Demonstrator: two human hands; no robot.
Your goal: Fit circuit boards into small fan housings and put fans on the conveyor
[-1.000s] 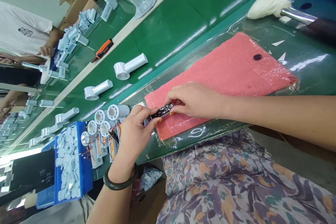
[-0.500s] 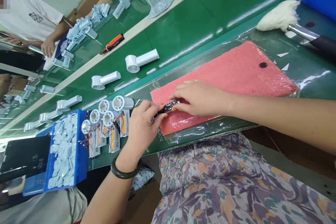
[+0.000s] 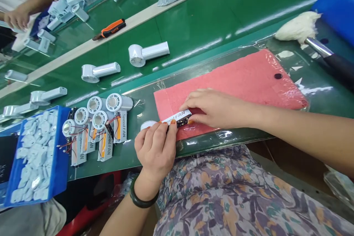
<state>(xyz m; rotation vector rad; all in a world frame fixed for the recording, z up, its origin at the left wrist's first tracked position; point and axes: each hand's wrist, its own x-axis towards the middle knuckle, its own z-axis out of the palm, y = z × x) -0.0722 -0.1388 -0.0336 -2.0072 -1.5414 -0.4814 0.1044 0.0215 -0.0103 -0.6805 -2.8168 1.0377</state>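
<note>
A white handheld fan (image 3: 177, 116) lettered "FAN" lies over the near left end of the pink pad (image 3: 235, 77). Its round head pokes out beyond my left hand (image 3: 157, 145), which is closed on the handle from the near side, fingertips pressed along its edge. At the other end, my right hand (image 3: 211, 107) grips the handle between thumb and fingers. Along the handle's near side runs a black circuit board (image 3: 183, 121) with small parts on it. My fingers partly cover both the board and the lettering.
Several opened fans (image 3: 120, 127) with orange parts and red wires stand to the left. Beyond them sits a blue bin (image 3: 59, 155) of small white pieces. Closed fans (image 3: 155, 51), orange-handled pliers (image 3: 113, 28) and a white-wrapped tool (image 3: 300, 27) lie farther off. A co-worker's hand (image 3: 18, 18) shows at upper left.
The fan has turned so its white lettered face and head show beside the board. My left hand has rolled over, knuckles up. The camera view has shifted, moving the surroundings leftward.
</note>
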